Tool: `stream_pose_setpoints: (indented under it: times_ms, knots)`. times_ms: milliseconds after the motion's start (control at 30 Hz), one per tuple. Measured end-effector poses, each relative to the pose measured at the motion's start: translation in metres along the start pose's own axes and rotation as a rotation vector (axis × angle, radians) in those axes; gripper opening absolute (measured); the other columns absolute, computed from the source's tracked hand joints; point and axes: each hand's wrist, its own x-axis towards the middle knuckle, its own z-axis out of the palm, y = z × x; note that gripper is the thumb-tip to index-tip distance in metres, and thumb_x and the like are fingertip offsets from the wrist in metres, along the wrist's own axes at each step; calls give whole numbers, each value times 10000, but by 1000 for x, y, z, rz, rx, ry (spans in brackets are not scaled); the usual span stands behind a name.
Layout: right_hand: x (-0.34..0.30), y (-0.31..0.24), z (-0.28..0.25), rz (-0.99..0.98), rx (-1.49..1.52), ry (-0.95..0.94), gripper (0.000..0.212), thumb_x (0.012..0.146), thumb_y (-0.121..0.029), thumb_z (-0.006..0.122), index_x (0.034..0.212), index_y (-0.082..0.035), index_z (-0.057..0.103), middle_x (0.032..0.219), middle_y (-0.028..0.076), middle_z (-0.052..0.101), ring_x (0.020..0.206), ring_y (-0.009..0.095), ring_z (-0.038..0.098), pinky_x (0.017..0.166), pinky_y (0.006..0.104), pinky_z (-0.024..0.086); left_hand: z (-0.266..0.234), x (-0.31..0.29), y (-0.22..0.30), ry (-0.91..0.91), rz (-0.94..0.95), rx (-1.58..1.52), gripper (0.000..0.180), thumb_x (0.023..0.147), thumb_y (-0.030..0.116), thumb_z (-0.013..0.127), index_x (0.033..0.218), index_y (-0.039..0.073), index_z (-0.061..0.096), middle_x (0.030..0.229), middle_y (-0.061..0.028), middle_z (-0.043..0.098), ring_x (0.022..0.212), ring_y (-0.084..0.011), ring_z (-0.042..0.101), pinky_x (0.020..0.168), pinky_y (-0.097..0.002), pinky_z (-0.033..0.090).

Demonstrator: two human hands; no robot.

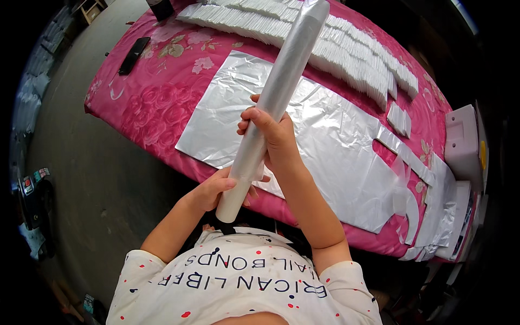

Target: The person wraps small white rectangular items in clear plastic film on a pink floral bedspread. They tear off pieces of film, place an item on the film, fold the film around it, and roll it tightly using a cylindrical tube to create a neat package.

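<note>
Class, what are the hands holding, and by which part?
A roll: the right hand grips it around the middle, the left hand near the lower end.

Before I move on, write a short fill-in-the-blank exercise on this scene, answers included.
1. In the picture, the bare right hand sits ____ than the bare left hand along the long, silvery plastic roll.
2. The flowered fabric tablecloth is mainly ____.
3. The black rectangular phone lies toward the tablecloth's ____ side.
Missing words: higher; pink; left.
</note>
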Motion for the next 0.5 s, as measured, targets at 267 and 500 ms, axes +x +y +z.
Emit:
stream_pose_setpoints:
  times_ms: [267,500]
  knots:
    - [-30,29,-53,-7,-14,271,596,757,-197,716,1185,33,371,877,107,559,765,176,589,702,312,502,13,27,-31,327,-122,612,456,881,335,555,1200,24,454,872,-71,580,713,-140,568,655,-277,478]
    - [-20,-19,-164,-77,68,508,463,811,-164,667,1172,-7,423,964,109,568,873,183,583,755,289,496,-6,-18,-47,16,-575,99,645,751,460,682,1177,17,486,762,-51,559,556,-112,544,521,-247,464]
